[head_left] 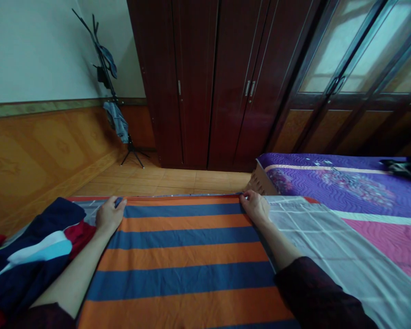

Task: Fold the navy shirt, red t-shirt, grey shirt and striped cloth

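Observation:
An orange and blue striped cloth [188, 253] lies spread out before me, its far edge running along the far side of the bed. My left hand [110, 214] pinches the cloth's far left corner. At the far right corner my right hand [255, 206] has its fingers closed on the same cloth. Between the two hands the far edge looks straight. The near end of the cloth runs out of view at the bottom. Beneath it is a grey checked sheet [301, 233], showing mostly at the right.
Left of the cloth lies a heap of navy, red and white clothing [37, 251]. A purple flowered bedspread [329, 178] spreads at the right, by a beige basket [260, 180]. Beyond stand a dark red wardrobe [198, 91] and a black coat stand [104, 68].

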`<state>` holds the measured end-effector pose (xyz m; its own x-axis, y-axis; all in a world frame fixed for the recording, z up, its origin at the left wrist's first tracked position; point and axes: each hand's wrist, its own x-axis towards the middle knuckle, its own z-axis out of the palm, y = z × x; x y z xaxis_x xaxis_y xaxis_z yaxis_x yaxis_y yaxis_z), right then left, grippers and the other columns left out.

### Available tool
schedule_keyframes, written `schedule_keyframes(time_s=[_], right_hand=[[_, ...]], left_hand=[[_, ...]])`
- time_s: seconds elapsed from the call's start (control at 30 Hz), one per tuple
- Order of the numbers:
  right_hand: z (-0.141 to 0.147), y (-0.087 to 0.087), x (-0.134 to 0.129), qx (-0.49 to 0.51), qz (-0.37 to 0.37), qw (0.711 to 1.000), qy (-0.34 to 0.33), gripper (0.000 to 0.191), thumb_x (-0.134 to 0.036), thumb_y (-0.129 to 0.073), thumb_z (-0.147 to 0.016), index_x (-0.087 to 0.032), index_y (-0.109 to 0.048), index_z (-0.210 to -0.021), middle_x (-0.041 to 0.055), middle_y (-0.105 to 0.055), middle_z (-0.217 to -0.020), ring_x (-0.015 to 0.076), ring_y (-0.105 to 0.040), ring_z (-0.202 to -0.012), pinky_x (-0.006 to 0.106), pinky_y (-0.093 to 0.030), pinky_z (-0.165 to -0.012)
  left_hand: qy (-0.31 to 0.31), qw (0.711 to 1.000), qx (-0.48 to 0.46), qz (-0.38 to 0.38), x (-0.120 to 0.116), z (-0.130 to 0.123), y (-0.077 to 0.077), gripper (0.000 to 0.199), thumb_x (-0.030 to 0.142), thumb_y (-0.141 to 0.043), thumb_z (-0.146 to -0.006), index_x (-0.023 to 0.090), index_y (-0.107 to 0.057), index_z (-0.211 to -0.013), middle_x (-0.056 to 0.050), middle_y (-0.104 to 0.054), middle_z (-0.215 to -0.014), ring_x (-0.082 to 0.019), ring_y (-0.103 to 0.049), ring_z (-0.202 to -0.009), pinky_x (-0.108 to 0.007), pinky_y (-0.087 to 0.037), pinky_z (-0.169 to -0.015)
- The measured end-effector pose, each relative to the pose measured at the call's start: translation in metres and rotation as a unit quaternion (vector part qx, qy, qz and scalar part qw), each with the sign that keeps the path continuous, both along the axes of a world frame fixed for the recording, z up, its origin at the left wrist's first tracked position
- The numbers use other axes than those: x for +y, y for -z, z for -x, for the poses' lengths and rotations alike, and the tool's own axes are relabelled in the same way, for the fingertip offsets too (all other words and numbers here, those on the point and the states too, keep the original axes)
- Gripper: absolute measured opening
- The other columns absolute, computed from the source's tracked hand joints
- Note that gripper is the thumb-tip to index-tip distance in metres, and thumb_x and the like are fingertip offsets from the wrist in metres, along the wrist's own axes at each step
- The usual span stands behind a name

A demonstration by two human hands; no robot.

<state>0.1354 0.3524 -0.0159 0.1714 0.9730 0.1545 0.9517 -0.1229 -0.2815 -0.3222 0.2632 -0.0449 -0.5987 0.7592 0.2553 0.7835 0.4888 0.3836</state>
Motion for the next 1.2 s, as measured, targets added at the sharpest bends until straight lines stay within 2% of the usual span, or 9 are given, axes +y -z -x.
schedule_keyframes(time_s=[0.2, 0.33, 0.43, 0.53, 0.63, 0.8, 0.9, 1.1, 1.2], right_hand=[[0.003, -0.015, -0.012, -0.01, -0.034, 0.998, -0.049, 0.034, -0.036, -0.044, -0.09, -0.017, -0.061, -0.113, 0.0127, -0.07, -0.092, 0.0289, -0.065, -0.09, 0.035, -0.045, -0.071], [0.03, -0.032, -0.033, -0.001, -0.058, 0.983, -0.174, 0.035, -0.031, -0.047, -0.087, -0.018, -0.058, -0.119, 0.01, -0.068, -0.105, 0.0239, -0.063, -0.097, 0.032, -0.045, -0.081], [0.063, -0.034, -0.063, 0.023, -0.05, 0.922, -0.383, 0.04, -0.032, -0.055, -0.083, -0.02, -0.059, -0.121, 0.0085, -0.062, -0.122, 0.0224, -0.057, -0.111, 0.031, -0.043, -0.093], [0.087, -0.024, -0.087, 0.03, -0.015, 0.844, -0.535, 0.055, -0.042, -0.055, -0.085, -0.017, -0.049, -0.133, 0.0103, -0.049, -0.139, 0.0234, -0.044, -0.128, 0.036, -0.035, -0.105], [0.083, -0.01, -0.081, 0.001, 0.012, 0.84, -0.542, 0.063, -0.051, -0.046, -0.089, -0.015, -0.041, -0.14, 0.0119, -0.039, -0.146, 0.0266, -0.031, -0.136, 0.044, -0.024, -0.112], [0.037, 0.005, -0.028, -0.065, -0.011, 0.934, -0.35, 0.062, -0.05, -0.038, -0.093, -0.011, -0.041, -0.14, 0.0156, -0.038, -0.146, 0.0299, -0.03, -0.136, 0.048, -0.023, -0.11], [0.028, 0.007, -0.02, -0.086, -0.025, 0.957, -0.276, 0.064, -0.051, -0.04, -0.091, -0.008, -0.041, -0.14, 0.0188, -0.037, -0.146, 0.0322, -0.028, -0.137, 0.05, -0.022, -0.11], [0.068, 0.005, -0.061, -0.045, -0.021, 0.882, -0.468, 0.071, -0.059, -0.038, -0.09, -0.015, -0.033, -0.145, 0.013, -0.028, -0.151, 0.0281, -0.024, -0.139, 0.044, -0.021, -0.113], [0.064, 0.006, -0.058, -0.054, -0.004, 0.882, -0.467, 0.071, -0.06, -0.035, -0.091, -0.013, -0.034, -0.144, 0.0134, -0.03, -0.15, 0.0288, -0.024, -0.139, 0.047, -0.021, -0.113]], left_hand=[[0.081, 0.989, 0.117, 0.044, -0.01, -0.027, -0.018, 0.038, 0.035, -0.043, -0.088, 0.016, -0.056, -0.117, -0.017, -0.059, -0.116, -0.034, -0.059, -0.101, -0.042, -0.048, -0.08], [0.276, 0.956, 0.1, 0.005, -0.026, -0.076, -0.045, 0.042, 0.033, -0.05, -0.085, 0.019, -0.053, -0.125, -0.01, -0.055, -0.127, -0.029, -0.049, -0.12, -0.042, -0.038, -0.102], [0.466, 0.883, 0.0, 0.052, -0.044, -0.121, -0.049, 0.049, 0.044, -0.045, -0.091, 0.028, -0.042, -0.137, -0.003, -0.043, -0.144, -0.024, -0.04, -0.131, -0.038, -0.033, -0.109], [0.541, 0.835, -0.008, 0.102, -0.054, -0.15, -0.034, 0.065, 0.054, -0.041, -0.091, 0.029, -0.022, -0.148, -0.003, -0.026, -0.153, -0.023, -0.027, -0.139, -0.04, -0.023, -0.114], [0.522, 0.842, 0.034, 0.131, -0.045, -0.14, -0.016, 0.067, 0.057, -0.036, -0.091, 0.026, -0.021, -0.149, -0.004, -0.02, -0.155, -0.024, -0.018, -0.142, -0.044, -0.011, -0.116], [0.301, 0.938, 0.094, 0.146, -0.016, -0.068, -0.002, 0.064, 0.051, -0.032, -0.092, 0.016, -0.031, -0.145, -0.009, -0.024, -0.153, -0.026, -0.018, -0.142, -0.045, -0.014, -0.114], [0.217, 0.96, 0.115, 0.133, -0.016, -0.056, -0.005, 0.065, 0.05, -0.035, -0.09, 0.013, -0.036, -0.143, -0.012, -0.028, -0.151, -0.031, -0.018, -0.142, -0.052, -0.014, -0.113], [0.431, 0.889, 0.096, 0.12, -0.036, -0.114, -0.011, 0.065, 0.057, -0.03, -0.093, 0.026, -0.021, -0.149, -0.003, -0.017, -0.155, -0.024, -0.013, -0.143, -0.047, -0.011, -0.115], [0.408, 0.896, 0.096, 0.145, -0.034, -0.106, -0.009, 0.065, 0.058, -0.029, -0.093, 0.023, -0.024, -0.148, -0.004, -0.019, -0.155, -0.025, -0.014, -0.143, -0.049, -0.012, -0.115]])
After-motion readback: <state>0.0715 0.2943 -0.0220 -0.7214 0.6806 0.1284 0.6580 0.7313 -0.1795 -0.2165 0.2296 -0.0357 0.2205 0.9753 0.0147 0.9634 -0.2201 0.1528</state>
